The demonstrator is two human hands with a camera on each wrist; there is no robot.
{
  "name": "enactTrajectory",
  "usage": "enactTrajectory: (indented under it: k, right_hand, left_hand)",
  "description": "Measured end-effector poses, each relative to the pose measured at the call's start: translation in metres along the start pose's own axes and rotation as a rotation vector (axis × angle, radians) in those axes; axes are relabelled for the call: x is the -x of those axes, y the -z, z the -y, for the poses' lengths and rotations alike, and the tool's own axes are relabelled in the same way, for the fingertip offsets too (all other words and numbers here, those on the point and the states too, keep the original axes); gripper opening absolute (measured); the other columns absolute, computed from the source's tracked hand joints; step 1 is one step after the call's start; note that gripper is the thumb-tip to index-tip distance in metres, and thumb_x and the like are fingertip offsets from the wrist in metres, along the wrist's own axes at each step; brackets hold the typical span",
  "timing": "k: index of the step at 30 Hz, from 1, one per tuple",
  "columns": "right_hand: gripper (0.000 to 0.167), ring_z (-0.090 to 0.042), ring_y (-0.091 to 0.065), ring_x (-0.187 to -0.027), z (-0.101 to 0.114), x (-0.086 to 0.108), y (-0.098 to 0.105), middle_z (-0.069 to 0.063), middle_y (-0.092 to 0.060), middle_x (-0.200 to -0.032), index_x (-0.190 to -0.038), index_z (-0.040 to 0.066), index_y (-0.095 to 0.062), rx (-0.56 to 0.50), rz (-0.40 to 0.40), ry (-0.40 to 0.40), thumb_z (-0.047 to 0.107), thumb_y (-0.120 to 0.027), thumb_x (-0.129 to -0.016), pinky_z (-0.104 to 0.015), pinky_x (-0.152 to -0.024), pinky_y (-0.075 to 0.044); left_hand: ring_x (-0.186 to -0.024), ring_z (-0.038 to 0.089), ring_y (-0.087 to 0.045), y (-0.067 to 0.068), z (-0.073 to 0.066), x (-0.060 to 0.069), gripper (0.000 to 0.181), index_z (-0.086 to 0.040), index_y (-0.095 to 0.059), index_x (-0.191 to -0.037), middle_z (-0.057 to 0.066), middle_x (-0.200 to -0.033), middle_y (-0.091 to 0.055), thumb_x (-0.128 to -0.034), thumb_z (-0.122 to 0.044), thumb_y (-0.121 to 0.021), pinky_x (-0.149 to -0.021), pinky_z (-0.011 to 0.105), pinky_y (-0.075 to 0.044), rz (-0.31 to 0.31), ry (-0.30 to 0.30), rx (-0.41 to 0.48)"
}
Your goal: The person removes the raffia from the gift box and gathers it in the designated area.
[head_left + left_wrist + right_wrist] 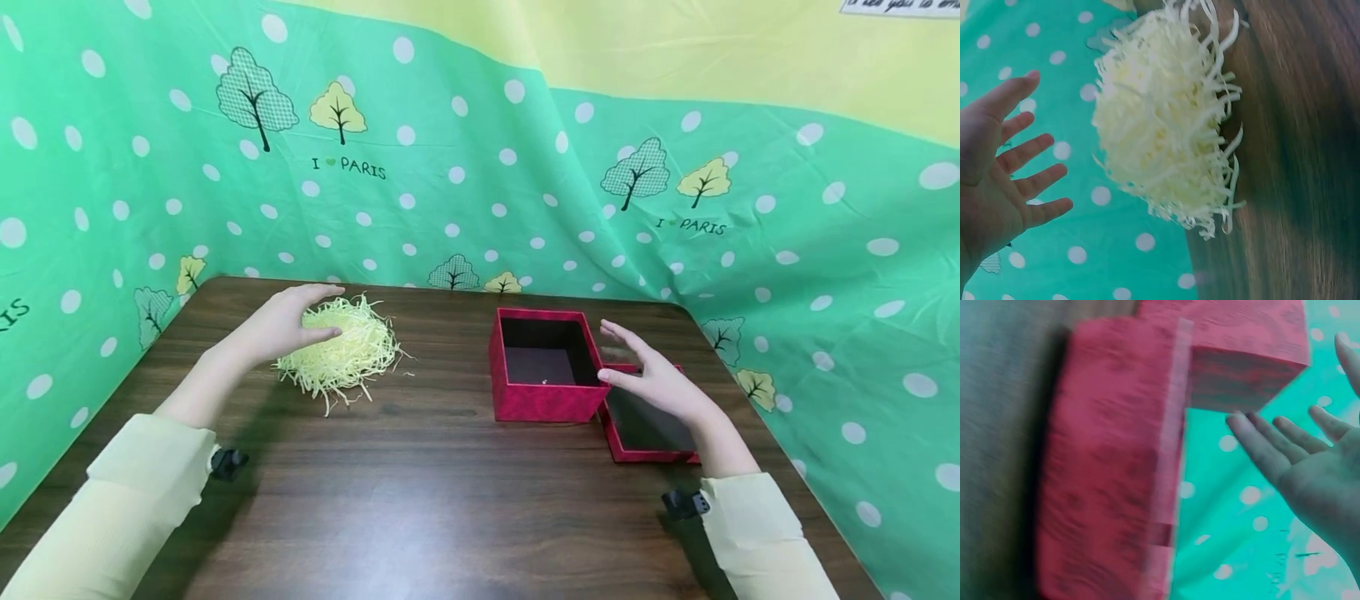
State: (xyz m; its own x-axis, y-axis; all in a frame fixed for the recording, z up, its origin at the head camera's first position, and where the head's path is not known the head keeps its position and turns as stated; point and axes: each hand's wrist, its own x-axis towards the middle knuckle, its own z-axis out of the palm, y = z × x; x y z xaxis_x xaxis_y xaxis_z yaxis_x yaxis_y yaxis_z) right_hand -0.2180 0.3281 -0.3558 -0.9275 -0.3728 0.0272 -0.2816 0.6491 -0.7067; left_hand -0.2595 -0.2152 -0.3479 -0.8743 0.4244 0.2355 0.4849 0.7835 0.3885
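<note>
A fluffy heap of pale yellow shredded paper [352, 350] lies on the left half of the table. Above its left side hovers my left hand [288, 321], fingers extended and spread; the left wrist view shows the hand [1007, 162] apart from the shreds [1160, 119]. On the right stands a red box [551, 402], upright, topless, its dark inside bare apart from a tiny pale speck. Its red lid [652, 456] lies hollow side up beside it. Over the lid, near the box's right wall, is my right hand [652, 379] with straight, parted fingers, holding nothing.
The dark wooden table [420, 500] has a green, white-dotted curtain [450, 200] behind it and along both sides. A few loose shreds [405, 357] lie right of the heap. Small black devices [228, 463] sit at both wrists.
</note>
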Motion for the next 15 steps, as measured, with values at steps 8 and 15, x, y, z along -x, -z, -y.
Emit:
enactTrajectory:
  k: [8, 15]
  right_hand:
    - [0.080, -0.041, -0.032, -0.133, 0.015, 0.013, 0.009, -0.016, -0.030, -0.151, -0.150, 0.024, -0.024, 0.280, -0.182, 0.063, 0.038, -0.068, -0.086, -0.064, -0.098, -0.034]
    - [0.078, -0.036, -0.027, -0.138, 0.020, 0.028, -0.001, -0.009, -0.025, -0.154, -0.149, 0.025, -0.028, 0.375, -0.276, 0.056, 0.038, -0.069, -0.084, -0.065, -0.099, -0.032]
  left_hand:
    - [-0.130, 0.039, -0.039, -0.002, -0.031, 0.016, 0.061, -0.007, -0.044, -0.140, 0.018, -0.141, -0.045, -0.0876, -0.031, -0.067, -0.107, 0.054, -0.029, -0.145, -0.019, -0.008]
    - [-0.130, 0.042, -0.038, -0.014, -0.053, 0.033, 0.060, -0.007, -0.044, -0.139, 0.020, -0.141, -0.044, -0.0877, -0.030, -0.066, -0.104, 0.062, -0.026, -0.282, -0.042, -0.094]
